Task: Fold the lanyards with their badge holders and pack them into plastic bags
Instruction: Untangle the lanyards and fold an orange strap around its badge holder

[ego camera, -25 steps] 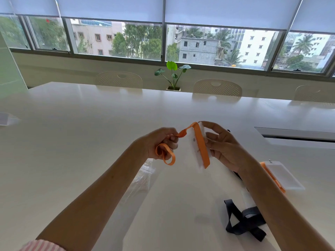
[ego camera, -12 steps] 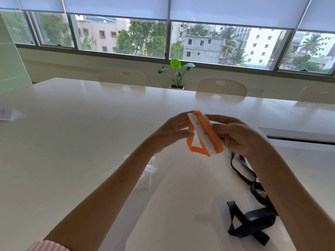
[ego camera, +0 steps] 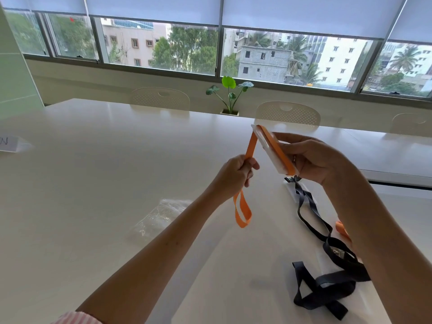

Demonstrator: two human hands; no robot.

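1. A clear plastic bag [ego camera: 161,216] lies flat on the white table [ego camera: 93,183].
2. The left hand [ego camera: 236,175] grips the orange lanyard [ego camera: 243,210], its loop dangling.
3. The right hand [ego camera: 313,159] holds the wrapped badge holder [ego camera: 268,150] above the table.
4. A black lanyard [ego camera: 327,272] lies by the right forearm.

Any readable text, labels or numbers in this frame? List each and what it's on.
White card at the table's far left edge: dark handwritten marks, cut off by the frame, too partial to read.
Badge holder in the right hand: no print visible.
Orange lanyard, black lanyard, plastic bag: no text visible.
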